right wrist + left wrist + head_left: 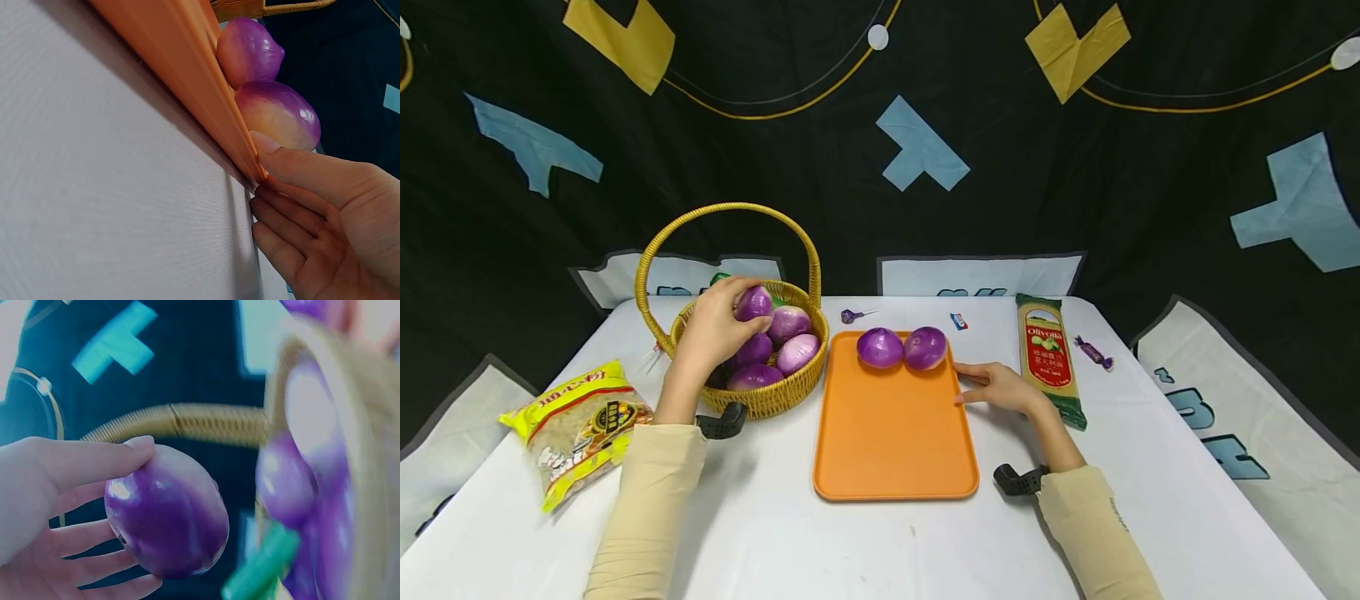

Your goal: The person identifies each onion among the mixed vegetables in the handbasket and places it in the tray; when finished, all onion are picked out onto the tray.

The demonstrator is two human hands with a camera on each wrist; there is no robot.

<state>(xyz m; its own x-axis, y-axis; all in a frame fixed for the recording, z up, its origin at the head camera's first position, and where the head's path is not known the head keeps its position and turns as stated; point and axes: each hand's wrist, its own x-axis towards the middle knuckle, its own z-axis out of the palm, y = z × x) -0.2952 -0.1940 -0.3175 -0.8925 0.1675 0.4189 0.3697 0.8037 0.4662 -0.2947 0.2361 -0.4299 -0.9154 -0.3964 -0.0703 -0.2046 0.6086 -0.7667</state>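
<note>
Your left hand has its grip curled round 1 purple onion, thumb on top and fingers beneath, holding it just above the wicker basket and under its arched handle. Inside the basket lie 4 more onions, touching one another, with something green at the back that the pictures leave unclear.

Just right of the basket sits the orange tray on the white worktop. At the tray's far end rest 2 onions, side by side and touching. Your right hand lies at the tray's right edge, grip open, fingers straight and relaxed, thumb pressed to the rim; it holds nothing.

Right of the tray, beyond that hand, lies a green pasta packet. Left of the basket lies a yellow bag. A few wrapped sweets are scattered around the tray's far end.
</note>
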